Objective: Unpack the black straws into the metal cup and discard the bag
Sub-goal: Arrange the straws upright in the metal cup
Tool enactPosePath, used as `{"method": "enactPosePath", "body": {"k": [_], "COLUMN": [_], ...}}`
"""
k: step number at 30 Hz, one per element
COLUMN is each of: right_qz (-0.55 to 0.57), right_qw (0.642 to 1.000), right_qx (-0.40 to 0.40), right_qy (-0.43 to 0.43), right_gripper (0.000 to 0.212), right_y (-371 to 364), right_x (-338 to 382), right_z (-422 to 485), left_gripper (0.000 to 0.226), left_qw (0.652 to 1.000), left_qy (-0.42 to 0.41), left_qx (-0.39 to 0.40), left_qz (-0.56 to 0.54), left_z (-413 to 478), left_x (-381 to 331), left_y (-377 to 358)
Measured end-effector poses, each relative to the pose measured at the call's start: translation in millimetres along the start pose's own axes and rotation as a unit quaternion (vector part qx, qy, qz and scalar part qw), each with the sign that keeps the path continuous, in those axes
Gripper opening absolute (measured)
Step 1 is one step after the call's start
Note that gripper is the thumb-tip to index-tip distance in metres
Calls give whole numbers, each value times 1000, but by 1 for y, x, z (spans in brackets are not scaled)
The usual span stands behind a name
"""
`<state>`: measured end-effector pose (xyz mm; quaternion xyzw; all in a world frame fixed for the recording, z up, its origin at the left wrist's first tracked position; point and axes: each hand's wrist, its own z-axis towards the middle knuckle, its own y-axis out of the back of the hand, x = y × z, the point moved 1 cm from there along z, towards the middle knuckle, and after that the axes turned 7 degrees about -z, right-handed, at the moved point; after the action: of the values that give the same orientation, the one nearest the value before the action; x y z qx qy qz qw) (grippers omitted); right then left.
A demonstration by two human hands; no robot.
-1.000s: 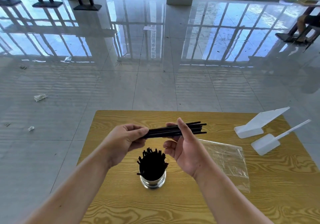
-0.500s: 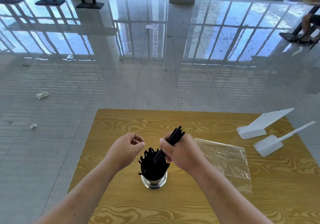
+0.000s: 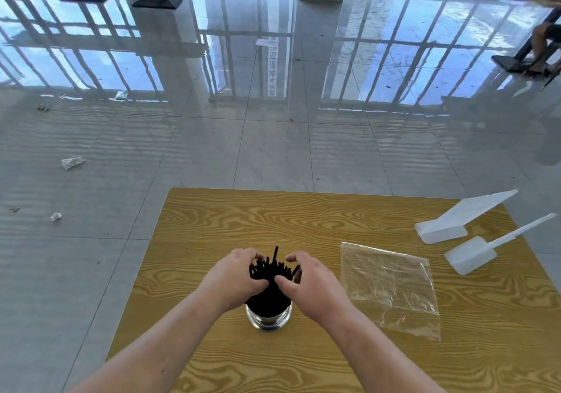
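A shiny metal cup (image 3: 269, 319) stands on the wooden table (image 3: 303, 216) near its front middle, packed with black straws (image 3: 271, 271) that stick up out of it. My left hand (image 3: 235, 277) cups the bundle from the left and my right hand (image 3: 309, 283) from the right, fingers curled around the straw tops. One straw pokes higher than the others. The clear plastic bag (image 3: 391, 286) lies flat and empty on the table to the right of the cup.
Two white plastic sign holders (image 3: 449, 225) (image 3: 473, 254) lie at the table's right edge. Glossy tiled floor surrounds the table, with paper scraps (image 3: 72, 162) to the left. A person's legs on a chair show far right at the back.
The bundle I held sideways in both hands went tip-down into the cup with my right hand. Both hands now close around the straw tops in the cup.
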<state>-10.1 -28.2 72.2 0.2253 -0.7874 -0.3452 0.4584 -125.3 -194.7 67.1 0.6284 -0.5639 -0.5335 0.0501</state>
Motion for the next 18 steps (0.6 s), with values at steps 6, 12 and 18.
{"method": "enactPosePath", "body": {"k": [6,12,18], "right_qz": [14,-10,-14], "right_qw": [1000,1000,1000], "right_qx": [-5,7,9], "right_qy": [24,24,19], "right_gripper": [21,15,23], "right_y": [-8,-9,-7], "right_x": [8,6,5], "right_z": [4,6,7], "left_gripper": [12,6,19], "left_qw": [999,999,994], "left_qy": [-37,-29,-60], "left_qx": [-25,-33,-63], "left_qz": [11,17,59], "left_z": [0,-2,-3], "left_x": [-5,-6,-12], "left_y": [-2,2,14]}}
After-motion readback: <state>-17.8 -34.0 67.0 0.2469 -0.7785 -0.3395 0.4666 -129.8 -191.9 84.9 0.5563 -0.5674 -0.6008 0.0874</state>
